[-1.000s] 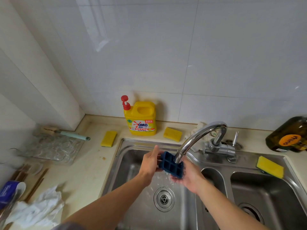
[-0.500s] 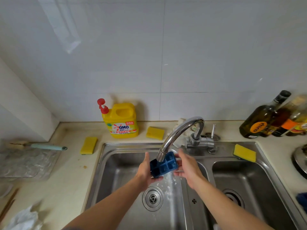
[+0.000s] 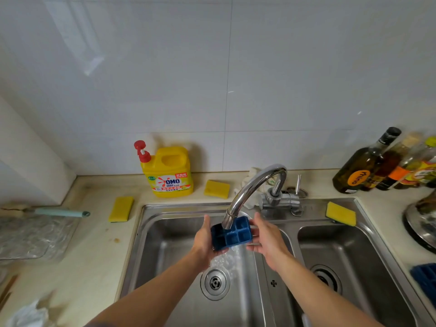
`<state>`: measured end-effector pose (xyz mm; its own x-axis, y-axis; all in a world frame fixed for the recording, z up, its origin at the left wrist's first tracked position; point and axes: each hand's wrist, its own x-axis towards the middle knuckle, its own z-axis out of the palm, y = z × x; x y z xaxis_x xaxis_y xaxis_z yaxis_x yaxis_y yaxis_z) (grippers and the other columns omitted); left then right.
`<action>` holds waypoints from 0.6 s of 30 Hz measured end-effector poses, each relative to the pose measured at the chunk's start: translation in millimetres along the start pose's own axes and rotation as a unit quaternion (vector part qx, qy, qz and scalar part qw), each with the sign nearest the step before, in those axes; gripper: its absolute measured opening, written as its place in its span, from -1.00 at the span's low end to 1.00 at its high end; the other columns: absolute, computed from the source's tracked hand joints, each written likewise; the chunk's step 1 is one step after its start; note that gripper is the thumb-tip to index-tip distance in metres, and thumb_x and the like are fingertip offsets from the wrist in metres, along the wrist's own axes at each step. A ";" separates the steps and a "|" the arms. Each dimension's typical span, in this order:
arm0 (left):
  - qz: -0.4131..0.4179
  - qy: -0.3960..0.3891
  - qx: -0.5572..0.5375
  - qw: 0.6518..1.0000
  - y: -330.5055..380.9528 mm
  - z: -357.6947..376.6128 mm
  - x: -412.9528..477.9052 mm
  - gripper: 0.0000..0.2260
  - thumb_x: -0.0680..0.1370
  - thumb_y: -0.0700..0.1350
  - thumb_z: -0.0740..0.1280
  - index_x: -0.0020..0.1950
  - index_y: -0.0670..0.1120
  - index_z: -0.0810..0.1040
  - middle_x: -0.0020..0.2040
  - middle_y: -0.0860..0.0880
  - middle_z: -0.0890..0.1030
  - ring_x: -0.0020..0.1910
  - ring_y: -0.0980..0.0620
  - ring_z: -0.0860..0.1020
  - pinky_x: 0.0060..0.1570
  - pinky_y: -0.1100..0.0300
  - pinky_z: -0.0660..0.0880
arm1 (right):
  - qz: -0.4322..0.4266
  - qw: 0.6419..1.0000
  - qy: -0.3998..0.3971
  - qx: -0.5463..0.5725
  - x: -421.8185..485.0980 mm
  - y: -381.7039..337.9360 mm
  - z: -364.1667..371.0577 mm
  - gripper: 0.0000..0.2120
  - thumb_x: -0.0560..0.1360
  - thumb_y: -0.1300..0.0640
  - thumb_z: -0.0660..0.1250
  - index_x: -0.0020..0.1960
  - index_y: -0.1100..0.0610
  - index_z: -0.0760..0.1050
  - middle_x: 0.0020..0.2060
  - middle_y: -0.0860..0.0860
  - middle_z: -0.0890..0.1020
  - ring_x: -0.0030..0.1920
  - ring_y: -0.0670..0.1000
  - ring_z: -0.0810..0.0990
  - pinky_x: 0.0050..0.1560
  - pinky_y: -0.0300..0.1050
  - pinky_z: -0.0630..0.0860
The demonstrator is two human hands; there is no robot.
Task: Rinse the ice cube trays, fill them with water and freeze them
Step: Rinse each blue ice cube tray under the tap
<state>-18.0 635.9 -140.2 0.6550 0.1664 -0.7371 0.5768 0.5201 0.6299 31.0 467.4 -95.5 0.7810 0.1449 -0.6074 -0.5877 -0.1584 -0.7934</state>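
Spanning the whole background, a white tiled wall [image 3: 283,79] rises behind a pale counter [image 3: 94,244] that holds a steel double sink [image 3: 188,206]. Both forearms reach in from the bottom edge over the left basin. On the counter against the wall stands a yellow detergent jug [image 3: 172,173] with a red pump, and at far right a cluster of dark bottles [image 3: 361,171] leans together. A curved chrome faucet [image 3: 254,185] arcs from the back rim toward the left basin. The left hand [image 3: 204,241] grips the left end of a small blue ice cube tray [image 3: 232,234], thumb up along its edge and fingers curled beneath. The right hand [image 3: 266,241] holds the tray's right end, thumb on the upper corner, fingers bent under it. The tray is held tilted right under the spout, its open cells facing the camera, and water [image 3: 236,253] spills from its lower edge into the left basin, above the drain [image 3: 215,283]. A second blue tray [image 3: 423,277], cut off by the frame, lies on the counter right of the sink. Three yellow sponges sit around the sink: one [image 3: 121,208] left of it, one [image 3: 216,188] beside the jug, one [image 3: 341,213] on the back rim of the right basin.
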 end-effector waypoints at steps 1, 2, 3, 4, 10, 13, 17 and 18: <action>0.018 0.014 0.020 1.000 0.8 -0.1 -0.5 -0.44 0.66 0.32 0.03 0.15 -0.06 0.64 -0.03 -0.09 0.75 0.08 -0.12 0.68 -0.03 0.01 0.63 | 0.018 1.000 0.000 0.007 0.7 1.3 -0.9 -0.60 0.68 -0.16 0.18 0.15 0.13 0.60 -0.04 0.14 0.74 -0.01 0.16 0.73 -0.05 0.03 0.65; 0.038 0.028 0.041 0.998 1.6 -0.3 -1.2 -0.48 0.66 0.30 0.07 0.11 -0.03 0.67 -0.07 -0.07 0.76 0.06 -0.10 0.68 -0.07 0.04 0.65 | 0.039 0.999 -0.002 0.019 0.8 2.3 -0.1 -0.61 0.68 -0.16 0.18 0.16 0.13 0.58 -0.01 0.15 0.73 0.01 0.17 0.72 -0.03 0.05 0.66; 0.056 0.039 0.059 0.996 2.2 -0.6 -1.9 -0.51 0.66 0.28 0.09 0.07 -0.02 0.68 -0.09 -0.06 0.75 0.05 -0.09 0.67 -0.10 0.05 0.65 | 0.057 0.998 -0.005 0.028 0.0 3.3 2.8 -0.61 0.68 -0.17 0.18 0.17 0.12 0.57 0.02 0.16 0.71 0.02 0.19 0.71 -0.02 0.07 0.66; 0.072 0.049 0.069 0.994 3.0 -1.0 -2.2 -0.52 0.66 0.27 0.11 0.05 -0.01 0.69 -0.09 -0.07 0.74 0.04 -0.08 0.66 -0.13 0.06 0.64 | 0.066 0.997 -0.009 0.028 -1.1 3.7 7.6 -0.62 0.68 -0.18 0.18 0.16 0.10 0.56 0.03 0.16 0.70 0.02 0.19 0.70 -0.04 0.07 0.67; 0.106 0.084 0.049 0.990 4.2 -6.0 -4.8 -0.47 0.67 0.29 0.01 0.09 -0.03 0.64 -0.07 -0.07 0.74 -0.02 -0.03 0.68 -0.17 0.14 0.57 | 0.042 0.999 -0.029 -0.001 -3.0 2.0 27.0 -0.65 0.68 -0.19 0.18 0.15 0.05 0.58 0.00 0.12 0.72 -0.01 0.14 0.72 -0.23 -0.03 0.67; 0.094 0.052 0.052 0.993 -1.9 -4.9 -4.6 -0.40 0.66 0.32 -0.04 0.08 0.00 0.68 -0.12 0.00 0.75 -0.07 0.01 0.72 -0.17 0.14 0.62 | 0.071 0.997 -0.014 0.020 -3.5 1.6 22.1 -0.66 0.67 -0.19 0.19 0.15 0.06 0.54 0.05 0.14 0.68 0.03 0.14 0.70 -0.16 0.02 0.67; 0.069 0.064 0.015 0.995 4.5 -7.7 -4.2 -0.38 0.66 0.33 -0.04 0.14 -0.06 0.66 -0.08 -0.07 0.76 0.05 -0.11 0.68 0.06 -0.01 0.59 | 0.049 0.998 -0.046 0.001 -5.6 1.8 25.6 -0.67 0.68 -0.19 0.17 0.12 0.02 0.56 0.02 0.10 0.71 -0.01 0.10 0.73 -0.24 -0.05 0.66; 0.063 0.059 0.011 0.996 5.3 -8.1 -3.7 -0.36 0.66 0.34 -0.05 0.16 -0.07 0.65 -0.05 -0.09 0.75 0.07 -0.12 0.68 0.09 -0.02 0.60 | 0.048 0.998 -0.046 0.007 -5.7 1.9 23.2 -0.65 0.68 -0.19 0.17 0.14 0.04 0.56 0.03 0.11 0.71 0.00 0.10 0.73 -0.23 -0.04 0.67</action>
<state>-21.3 644.8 -136.1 0.6614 0.3272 -0.6749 0.5050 0.4710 0.7233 20.6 488.9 -94.4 0.6990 0.2185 -0.6809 -0.6621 -0.1621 -0.7317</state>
